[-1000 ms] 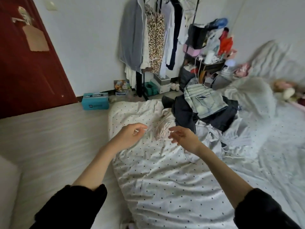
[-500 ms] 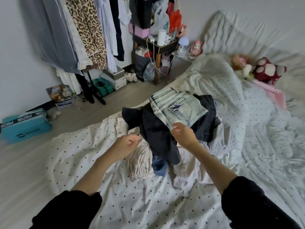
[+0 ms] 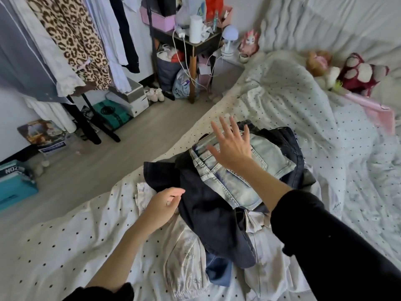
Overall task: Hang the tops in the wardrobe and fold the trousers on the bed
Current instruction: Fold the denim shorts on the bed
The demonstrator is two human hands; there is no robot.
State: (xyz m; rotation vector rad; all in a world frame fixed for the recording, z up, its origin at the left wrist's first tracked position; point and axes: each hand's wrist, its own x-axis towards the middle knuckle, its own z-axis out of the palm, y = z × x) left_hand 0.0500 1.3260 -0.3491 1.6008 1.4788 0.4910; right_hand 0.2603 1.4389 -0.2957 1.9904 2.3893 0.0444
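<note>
A heap of clothes lies on the dotted white bed [image 3: 65, 246]. On top are folded light-wash jeans [image 3: 236, 183], over dark garments [image 3: 208, 209], with a pale crumpled top [image 3: 184, 257] and a blue piece [image 3: 217, 272] beneath. My right hand [image 3: 232, 146] is spread flat with straight fingers over the jeans' upper end. My left hand [image 3: 162, 205] hangs with relaxed fingers at the left edge of the dark garment and holds nothing. The clothes rack [image 3: 76, 51] with hung tops stands at the upper left.
Boxes [image 3: 128, 98] and a teal case [image 3: 15, 183] sit on the floor by the rack. A cluttered side table [image 3: 191, 42] stands beyond the bed. Plush toys [image 3: 358, 72] and a rumpled duvet [image 3: 293, 94] lie at the bed's far right.
The view has swung right and closer to the heap. My right hand has moved forward onto the jeans and spread out. My left hand has come up to the dark garment's edge.
</note>
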